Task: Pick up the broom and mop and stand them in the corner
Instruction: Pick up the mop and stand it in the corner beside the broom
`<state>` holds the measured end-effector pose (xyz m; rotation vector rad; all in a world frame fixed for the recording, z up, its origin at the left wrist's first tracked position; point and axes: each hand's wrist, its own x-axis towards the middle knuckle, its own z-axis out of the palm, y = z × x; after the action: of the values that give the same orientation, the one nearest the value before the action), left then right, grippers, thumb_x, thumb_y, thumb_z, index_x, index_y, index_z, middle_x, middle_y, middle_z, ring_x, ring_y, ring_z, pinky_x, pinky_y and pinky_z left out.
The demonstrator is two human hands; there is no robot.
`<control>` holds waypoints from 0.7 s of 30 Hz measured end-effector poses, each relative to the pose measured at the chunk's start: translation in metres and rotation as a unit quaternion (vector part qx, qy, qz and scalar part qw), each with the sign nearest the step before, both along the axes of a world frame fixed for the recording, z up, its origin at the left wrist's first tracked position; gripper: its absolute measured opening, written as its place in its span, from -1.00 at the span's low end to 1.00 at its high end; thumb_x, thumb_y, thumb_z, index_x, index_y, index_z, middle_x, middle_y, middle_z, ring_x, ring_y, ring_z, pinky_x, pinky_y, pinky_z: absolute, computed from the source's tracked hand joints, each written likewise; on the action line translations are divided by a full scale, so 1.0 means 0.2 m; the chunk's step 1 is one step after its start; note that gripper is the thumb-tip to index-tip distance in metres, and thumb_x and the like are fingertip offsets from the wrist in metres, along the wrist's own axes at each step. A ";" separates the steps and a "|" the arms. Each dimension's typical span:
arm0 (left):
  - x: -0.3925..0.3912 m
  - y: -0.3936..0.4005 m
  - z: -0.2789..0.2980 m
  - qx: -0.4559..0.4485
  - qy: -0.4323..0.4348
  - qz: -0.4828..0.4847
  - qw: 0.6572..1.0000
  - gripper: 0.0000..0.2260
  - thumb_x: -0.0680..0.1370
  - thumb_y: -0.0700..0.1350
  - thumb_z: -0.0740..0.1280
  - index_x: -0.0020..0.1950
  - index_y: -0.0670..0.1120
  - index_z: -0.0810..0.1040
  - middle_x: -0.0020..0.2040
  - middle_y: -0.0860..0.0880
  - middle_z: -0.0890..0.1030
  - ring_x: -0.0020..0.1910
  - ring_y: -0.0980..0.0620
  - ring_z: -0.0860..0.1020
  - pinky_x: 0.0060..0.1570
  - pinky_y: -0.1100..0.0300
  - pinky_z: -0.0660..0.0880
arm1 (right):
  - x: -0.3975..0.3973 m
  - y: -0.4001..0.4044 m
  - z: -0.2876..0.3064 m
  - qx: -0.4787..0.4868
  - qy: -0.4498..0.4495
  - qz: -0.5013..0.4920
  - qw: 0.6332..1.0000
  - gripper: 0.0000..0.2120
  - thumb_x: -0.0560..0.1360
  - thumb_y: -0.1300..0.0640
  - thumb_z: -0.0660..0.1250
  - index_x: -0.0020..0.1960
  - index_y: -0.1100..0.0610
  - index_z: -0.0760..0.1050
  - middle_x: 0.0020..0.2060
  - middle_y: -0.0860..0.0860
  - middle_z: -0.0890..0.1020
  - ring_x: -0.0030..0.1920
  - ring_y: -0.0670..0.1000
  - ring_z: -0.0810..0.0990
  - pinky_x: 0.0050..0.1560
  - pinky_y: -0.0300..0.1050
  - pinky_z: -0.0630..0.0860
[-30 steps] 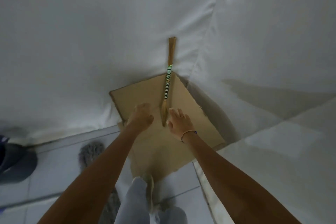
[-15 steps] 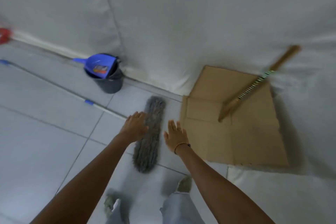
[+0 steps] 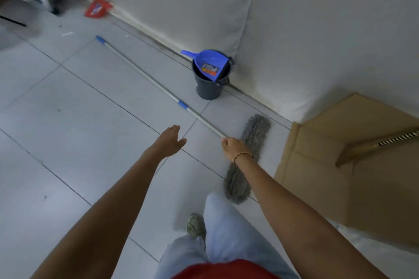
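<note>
The mop [image 3: 248, 156] lies flat on the tiled floor [image 3: 68, 120], its grey fringed head beside a flattened cardboard sheet [image 3: 317, 176], its long metal pole [image 3: 145, 75] running away toward the wall [image 3: 294, 18] past a dark bucket [image 3: 208, 84] holding a blue dustpan [image 3: 209, 63].

The right hand [image 3: 233, 148] is curled at the pole's lower end, just above the head; whether it has gripped fully cannot be told. The left hand [image 3: 171, 141] hangs wide, fingers spread, apart from the pole and holding nothing.

Assessment: pole stiff, light and smooth, liable to slip; head soft and limp, likely to swing. A second grip higher up, near the blue collar [image 3: 182, 104], is advised.

The broom [image 3: 374, 145] rests on the cardboard, handle angled toward the corner beyond the frame edge.

Against half a second earlier: the view has swung left, both hands then hovered open over the mop head, and the right has since reached the pole.
</note>
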<state>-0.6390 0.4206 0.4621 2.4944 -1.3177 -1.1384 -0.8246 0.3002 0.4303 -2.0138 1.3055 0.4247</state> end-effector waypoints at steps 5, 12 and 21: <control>0.38 -0.19 0.03 -0.029 -0.026 0.004 0.999 -0.43 0.61 -0.05 0.20 0.52 -0.27 0.08 0.54 -0.24 0.19 0.52 -0.18 0.18 0.47 0.00 0.12 | 0.32 -0.21 -0.01 -0.007 -0.019 -0.005 1.000 -0.56 0.58 0.05 -0.01 0.04 0.34 0.52 -0.01 0.32 0.62 -0.12 0.20 0.54 -0.13 -0.06 0.42; 1.01 -0.61 0.00 -0.028 -0.029 0.027 0.999 -0.45 0.60 -0.08 0.22 0.51 -0.26 0.15 0.51 -0.23 0.25 0.49 -0.18 0.24 0.42 0.04 0.19 | 0.98 -0.57 -0.12 0.022 -0.015 -0.002 1.000 -0.66 0.57 0.09 -0.01 -0.23 0.23 0.40 -0.06 0.28 0.58 -0.09 0.17 0.48 -0.10 -0.06 0.38; 1.77 -0.90 -0.19 0.032 0.023 0.150 0.988 -0.49 0.59 -0.06 0.24 0.49 -0.21 0.23 0.46 -0.21 0.34 0.47 -0.16 0.26 0.40 0.06 0.20 | 1.79 -0.92 -0.27 0.074 0.026 0.041 0.996 -0.61 0.56 0.06 0.01 0.08 0.29 0.51 0.01 0.27 0.62 -0.12 0.18 0.50 -0.15 -0.08 0.40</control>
<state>-0.2853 0.2409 0.4244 2.5790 -0.8679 -1.1740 -0.4664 0.1162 0.3772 -1.9480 1.1891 0.5980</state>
